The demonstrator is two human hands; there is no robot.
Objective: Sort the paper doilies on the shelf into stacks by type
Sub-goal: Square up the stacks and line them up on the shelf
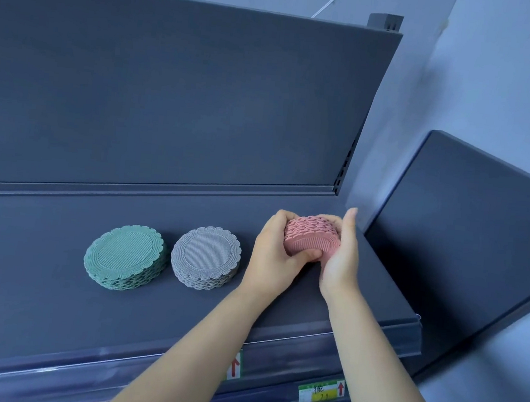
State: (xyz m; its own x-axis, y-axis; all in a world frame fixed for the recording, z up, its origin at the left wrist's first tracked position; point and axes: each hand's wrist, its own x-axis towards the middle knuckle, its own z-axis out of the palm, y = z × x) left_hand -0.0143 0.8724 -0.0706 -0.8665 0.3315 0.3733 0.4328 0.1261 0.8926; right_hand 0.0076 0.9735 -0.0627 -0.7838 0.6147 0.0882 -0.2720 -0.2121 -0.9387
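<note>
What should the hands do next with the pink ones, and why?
Probably lay the pink stack flat on the shelf beside the grey stack: the left hand and right hand hold it tilted, while the green stack already lies flat.

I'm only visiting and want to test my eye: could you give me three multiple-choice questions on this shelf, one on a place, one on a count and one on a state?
1. The grey stack sits: A) right of the green stack; B) left of it; C) on top of it.
2. Stacks lying flat on the shelf: A) one; B) two; C) four.
3. The pink stack is: A) lying untouched; B) held in both hands; C) held in one hand.

Answers: 1 A, green is leftmost. 2 B, only green and grey lie flat. 3 B, the left hand and right hand both grip it, tilted.
</note>
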